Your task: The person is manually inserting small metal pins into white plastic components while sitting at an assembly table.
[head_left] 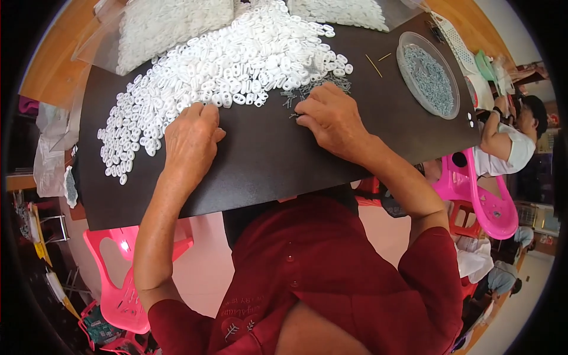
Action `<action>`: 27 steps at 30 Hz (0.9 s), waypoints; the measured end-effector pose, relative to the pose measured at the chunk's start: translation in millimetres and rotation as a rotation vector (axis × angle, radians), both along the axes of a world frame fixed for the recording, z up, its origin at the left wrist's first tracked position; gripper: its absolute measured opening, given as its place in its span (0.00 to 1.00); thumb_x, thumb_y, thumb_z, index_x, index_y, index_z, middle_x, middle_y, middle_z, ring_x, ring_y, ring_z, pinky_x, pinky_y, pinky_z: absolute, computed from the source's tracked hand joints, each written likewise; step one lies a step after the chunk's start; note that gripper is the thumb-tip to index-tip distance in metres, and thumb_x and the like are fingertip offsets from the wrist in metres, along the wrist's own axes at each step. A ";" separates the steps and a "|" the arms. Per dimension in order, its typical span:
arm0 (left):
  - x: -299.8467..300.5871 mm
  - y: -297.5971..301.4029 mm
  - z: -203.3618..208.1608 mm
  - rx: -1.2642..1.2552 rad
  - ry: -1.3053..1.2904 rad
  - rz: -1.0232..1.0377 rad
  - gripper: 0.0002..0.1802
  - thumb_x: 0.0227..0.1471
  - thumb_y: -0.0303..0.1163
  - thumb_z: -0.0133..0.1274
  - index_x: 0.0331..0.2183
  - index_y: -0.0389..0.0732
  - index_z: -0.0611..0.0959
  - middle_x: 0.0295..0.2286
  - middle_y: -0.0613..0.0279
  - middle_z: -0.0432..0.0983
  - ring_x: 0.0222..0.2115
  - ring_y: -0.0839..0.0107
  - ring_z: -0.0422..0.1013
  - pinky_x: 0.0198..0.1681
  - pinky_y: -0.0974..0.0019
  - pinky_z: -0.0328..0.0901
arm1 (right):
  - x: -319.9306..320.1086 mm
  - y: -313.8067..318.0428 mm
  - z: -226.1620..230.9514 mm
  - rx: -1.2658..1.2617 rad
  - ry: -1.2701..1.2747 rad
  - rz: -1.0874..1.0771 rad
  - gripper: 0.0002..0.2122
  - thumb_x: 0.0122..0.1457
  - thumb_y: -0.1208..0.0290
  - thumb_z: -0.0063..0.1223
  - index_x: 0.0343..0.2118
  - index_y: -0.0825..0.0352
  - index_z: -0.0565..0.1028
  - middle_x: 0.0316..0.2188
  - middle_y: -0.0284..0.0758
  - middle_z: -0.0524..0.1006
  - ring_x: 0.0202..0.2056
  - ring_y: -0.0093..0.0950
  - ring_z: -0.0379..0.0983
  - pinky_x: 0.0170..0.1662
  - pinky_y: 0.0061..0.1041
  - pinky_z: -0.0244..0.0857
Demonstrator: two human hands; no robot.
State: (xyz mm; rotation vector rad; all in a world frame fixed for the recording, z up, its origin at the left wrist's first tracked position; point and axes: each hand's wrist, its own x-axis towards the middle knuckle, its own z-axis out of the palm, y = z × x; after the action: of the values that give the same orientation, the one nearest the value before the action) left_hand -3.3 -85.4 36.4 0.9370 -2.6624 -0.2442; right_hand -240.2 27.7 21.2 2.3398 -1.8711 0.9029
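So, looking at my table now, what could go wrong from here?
The small grey metal pieces by your right hand lie right beside the white oval pieces, so the two heaps could mix. The round tub stands near the dark table's right edge and might spill if knocked.

**Small hand-assembly workshop, by the look of it**

Loose white oval plastic pieces (236, 65) cover a dark worktable (260, 160) in bulk, with a clear plastic bag (174, 29) of more at 11 o'clock and a round tub (408, 80) of screw-like metal parts (431, 80) at 2. A co-worker (512, 148) sits at 3 o'clock; others (503, 277) bend forward at 4.
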 end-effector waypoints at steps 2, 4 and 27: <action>0.1 0.7 0.5 0.046 -0.019 -0.005 0.13 0.35 0.24 0.60 0.23 0.37 0.70 0.23 0.56 0.69 0.27 0.56 0.70 0.27 0.55 0.63 | 1.2 0.1 -1.7 -0.013 0.000 0.002 0.07 0.42 0.78 0.60 0.27 0.65 0.74 0.23 0.34 0.68 0.30 0.34 0.66 0.32 0.31 0.62; 1.8 5.8 -1.3 0.039 0.008 0.003 0.14 0.34 0.24 0.61 0.23 0.38 0.70 0.22 0.57 0.69 0.26 0.57 0.69 0.25 0.57 0.63 | 1.5 0.5 -2.6 -0.024 -0.001 0.003 0.07 0.43 0.78 0.59 0.26 0.65 0.73 0.23 0.34 0.68 0.30 0.34 0.65 0.32 0.32 0.61; -8.6 51.9 -14.8 0.220 0.619 0.000 0.08 0.40 0.16 0.56 0.27 0.36 0.76 0.19 0.60 0.66 0.19 0.66 0.66 0.22 0.66 0.60 | 5.9 -9.9 -1.1 -0.087 0.119 0.023 0.06 0.45 0.79 0.56 0.26 0.65 0.71 0.24 0.35 0.67 0.30 0.35 0.65 0.33 0.33 0.61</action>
State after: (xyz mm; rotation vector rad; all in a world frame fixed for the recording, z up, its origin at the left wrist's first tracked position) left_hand -11.9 -33.5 21.7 0.7622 -2.0895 -0.7117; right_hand -234.2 17.8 20.1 2.3134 -1.7292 0.8093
